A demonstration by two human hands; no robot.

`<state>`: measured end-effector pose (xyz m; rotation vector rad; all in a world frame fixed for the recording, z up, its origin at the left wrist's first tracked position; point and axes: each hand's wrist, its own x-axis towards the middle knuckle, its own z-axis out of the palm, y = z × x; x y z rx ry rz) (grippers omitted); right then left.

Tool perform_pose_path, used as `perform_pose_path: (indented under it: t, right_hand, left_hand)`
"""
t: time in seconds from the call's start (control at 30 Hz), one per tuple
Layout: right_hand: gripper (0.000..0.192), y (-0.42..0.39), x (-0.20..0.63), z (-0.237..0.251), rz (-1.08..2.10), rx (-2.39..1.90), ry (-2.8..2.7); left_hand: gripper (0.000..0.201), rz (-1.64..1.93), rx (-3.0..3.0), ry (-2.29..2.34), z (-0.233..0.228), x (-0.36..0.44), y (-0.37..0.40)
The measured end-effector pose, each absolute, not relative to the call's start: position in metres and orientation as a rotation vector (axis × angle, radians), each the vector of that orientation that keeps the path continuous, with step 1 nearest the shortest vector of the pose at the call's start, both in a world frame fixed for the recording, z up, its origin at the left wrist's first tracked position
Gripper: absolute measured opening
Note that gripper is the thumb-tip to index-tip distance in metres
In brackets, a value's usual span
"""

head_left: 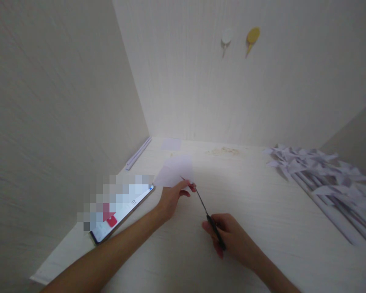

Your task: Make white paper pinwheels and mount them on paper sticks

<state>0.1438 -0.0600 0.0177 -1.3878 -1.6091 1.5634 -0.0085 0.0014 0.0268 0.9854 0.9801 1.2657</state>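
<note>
Left hand (171, 198) pinches the folded white paper sheet (175, 171); right hand (228, 238) grips black-handled scissors (205, 211), blades just entering its edge. Many finished white paper pinwheels (323, 179) lie piled nearby.

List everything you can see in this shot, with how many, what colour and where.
folded paper sheet: one, white, mid-table, pinched by the left hand
scissors: one pair, black handles, in the right hand, blade tips at the sheet's edge
phone: one, screen lit and blurred out, on the table's left side
paper square: one, white, flat near the back wall
paper pinwheels: a pile, too many to count, white, on the table's right side
paper strip stack: one, white, along the left wall
wall hooks: two, one white and one yellow, on the back wall
table: one, pale wood grain
left hand: one, holding the sheet
right hand: one, gripping the scissors
</note>
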Motion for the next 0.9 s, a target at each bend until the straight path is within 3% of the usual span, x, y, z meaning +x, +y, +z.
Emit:
perform_pose_path:
  t: [0.7,0.9]
  right_hand:
    - [0.03,-0.055,0.143,0.018,1.5,-1.317,-1.539]
    - [0.026,-0.049,0.137,0.018,1.285,-1.267,-1.164]
  left_hand:
    - [0.01,1.384,0.92,1.014,0.025,-0.01,0.004]
    - [0.02,1.108,1.175,1.275,0.021,0.0,-0.014]
